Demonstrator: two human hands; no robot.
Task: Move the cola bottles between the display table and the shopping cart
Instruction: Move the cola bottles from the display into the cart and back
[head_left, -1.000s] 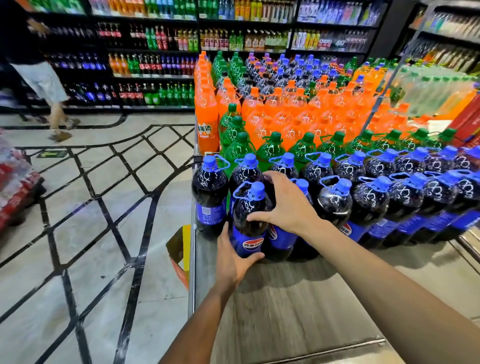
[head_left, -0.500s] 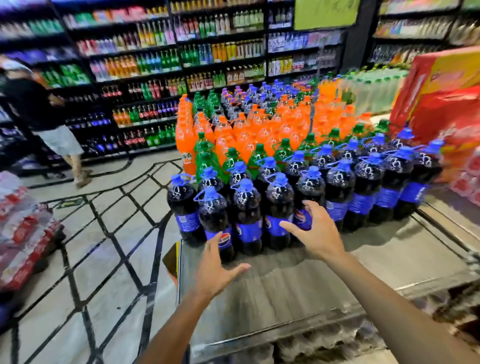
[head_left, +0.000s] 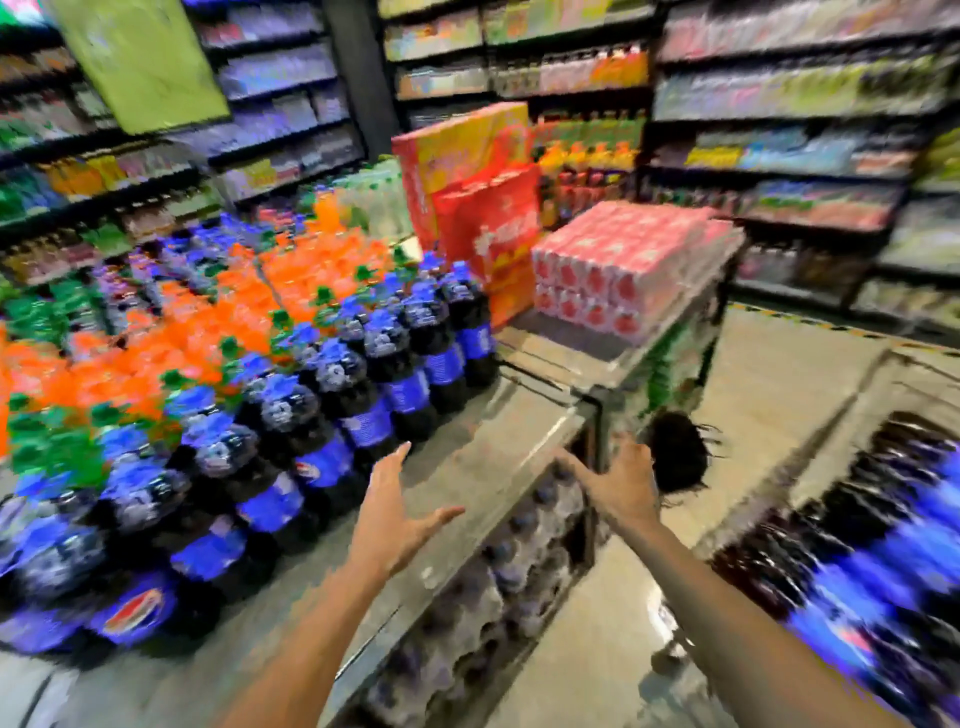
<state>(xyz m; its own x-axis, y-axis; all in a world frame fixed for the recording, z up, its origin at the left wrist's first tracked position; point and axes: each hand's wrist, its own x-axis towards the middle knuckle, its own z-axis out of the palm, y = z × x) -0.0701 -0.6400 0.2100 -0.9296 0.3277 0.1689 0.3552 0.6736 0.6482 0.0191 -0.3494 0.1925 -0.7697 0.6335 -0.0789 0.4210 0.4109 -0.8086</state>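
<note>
The view is blurred by motion. A row of dark cola bottles with blue caps and labels stands along the left of the display table. More cola bottles lie in the shopping cart at the lower right. My left hand hovers over the table's bare top with fingers spread, holding nothing. My right hand hangs past the table's corner, fingers spread, also holding nothing.
Orange and green soda bottles fill the table behind the cola. Red cartons and pink shrink-wrapped packs stand at the table's far end. Wrapped bottle packs sit under the table. Drink shelves line the back.
The view has swung right, bringing the cart into sight. Both hands left the cola bottle they were on a second ago, pulled back from the row and moved right, holding nothing.
</note>
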